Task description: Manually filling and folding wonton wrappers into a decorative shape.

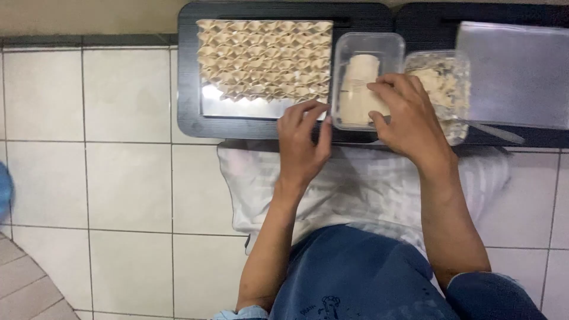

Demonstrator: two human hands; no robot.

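While right hand fingers touch wrapper stack — left hand beside tub

Even soft light; glare on metal tray; hands slightly blurred.

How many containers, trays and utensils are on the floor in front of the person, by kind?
Clear plastic containers: 2, one with a wrapper stack, one with filling
Metal trays: 2, one with rows of folded dumplings, one bare
Black trays underneath: 2, left, right
Metal spoons: 1
Total: 7

Right hand rests on the wrapper stack; left hand is beside it.
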